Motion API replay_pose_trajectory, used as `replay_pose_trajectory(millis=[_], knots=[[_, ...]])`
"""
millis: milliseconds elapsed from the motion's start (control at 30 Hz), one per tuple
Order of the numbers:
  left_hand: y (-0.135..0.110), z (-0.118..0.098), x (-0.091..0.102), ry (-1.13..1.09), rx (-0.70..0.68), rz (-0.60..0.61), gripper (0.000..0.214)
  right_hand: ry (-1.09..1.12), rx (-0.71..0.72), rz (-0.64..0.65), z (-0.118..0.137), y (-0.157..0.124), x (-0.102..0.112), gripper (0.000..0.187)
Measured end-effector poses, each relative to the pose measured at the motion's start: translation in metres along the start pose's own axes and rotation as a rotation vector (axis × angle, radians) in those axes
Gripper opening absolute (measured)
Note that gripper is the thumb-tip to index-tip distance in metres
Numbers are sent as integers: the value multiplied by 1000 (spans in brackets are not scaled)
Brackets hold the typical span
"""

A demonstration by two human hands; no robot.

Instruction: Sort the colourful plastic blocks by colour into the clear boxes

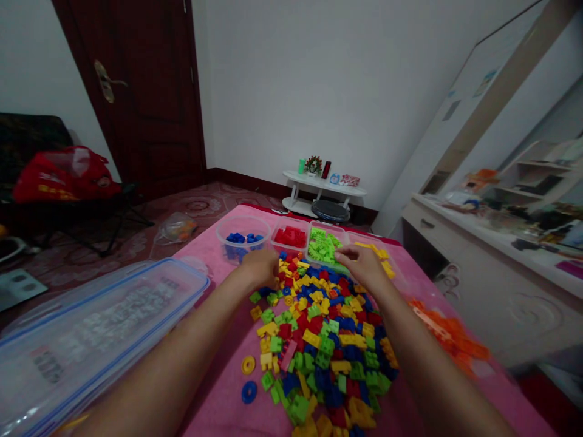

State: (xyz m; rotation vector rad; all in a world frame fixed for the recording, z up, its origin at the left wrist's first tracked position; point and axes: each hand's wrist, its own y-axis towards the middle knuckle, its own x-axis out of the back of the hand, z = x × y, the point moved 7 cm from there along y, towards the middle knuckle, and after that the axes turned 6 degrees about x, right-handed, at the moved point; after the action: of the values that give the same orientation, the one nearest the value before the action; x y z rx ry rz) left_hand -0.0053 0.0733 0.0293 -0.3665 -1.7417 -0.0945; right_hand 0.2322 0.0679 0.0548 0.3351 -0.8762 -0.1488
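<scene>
A heap of mixed toy building bricks (321,328) in red, yellow, green and blue covers the middle of the pink cloth. My left hand (262,268) is at the heap's far left edge, its fingers curled down and mostly hidden behind the hand. My right hand (363,265) is at the near right corner of the container of green bricks (324,244), thumb and fingertips drawn close together. Whatever either hand pinches is too small or hidden to make out. Left of the green ones stand a container of red bricks (290,237) and a round tub of blue bricks (243,238).
A container with yellow bricks (385,261) is at the far right. Orange pieces (449,334) lie beside my right forearm. A large clear lid (104,340) with a blue rim lies at left. A yellow ring (248,365) and a blue ring (249,392) lie near my left forearm.
</scene>
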Motion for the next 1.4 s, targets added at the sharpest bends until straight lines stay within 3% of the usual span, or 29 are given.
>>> replay_pose_trajectory(millis=[133, 200, 300, 400, 533, 700, 767, 833, 900, 967, 1033, 1167, 1267, 1400], knots=[[-5, -6, -4, 123, 34, 41, 36, 32, -65, 15, -15, -34, -4, 19], [-6, -10, -4, 136, 22, 31, 31, 21, -75, 110, -16, -48, -10, 18], [-5, -12, -5, 108, 0, 8, 24, -134, 5, 291, -1, -63, -23, 22], [-2, -16, -6, -7, -71, -12, 27, -342, 50, 350, 15, -70, -30, 23], [2, -27, -7, -434, -138, 29, 29, -464, 45, 382, 23, -73, -33, 20], [1, -36, -14, -1210, 3, 222, 30, -261, 41, 509, 15, -74, -32, 16], [2, -36, -17, -1413, 78, 280, 31, -134, 26, 460, 12, -69, -29, 16], [3, -36, -21, -1556, 133, 339, 32, -89, 3, 299, 9, -61, -21, 19], [6, -36, -26, -1622, 148, 382, 32, -154, 0, 123, 8, -55, -14, 27], [7, -36, -29, -1616, 141, 392, 34, -282, 11, 39, 7, -53, -14, 35], [7, -37, -31, -1574, 140, 375, 36, -403, 17, 76, 6, -53, -21, 36], [4, -41, -33, -1506, 144, 342, 28, -516, -7, 155, 0, -54, -26, 21], [3, -45, -35, -1482, 124, 334, 24, -451, 3, 189, 4, -54, -22, 12], [0, -54, -41, -1529, 82, 408, 33, -239, 65, 160, 29, -54, -14, 8]])
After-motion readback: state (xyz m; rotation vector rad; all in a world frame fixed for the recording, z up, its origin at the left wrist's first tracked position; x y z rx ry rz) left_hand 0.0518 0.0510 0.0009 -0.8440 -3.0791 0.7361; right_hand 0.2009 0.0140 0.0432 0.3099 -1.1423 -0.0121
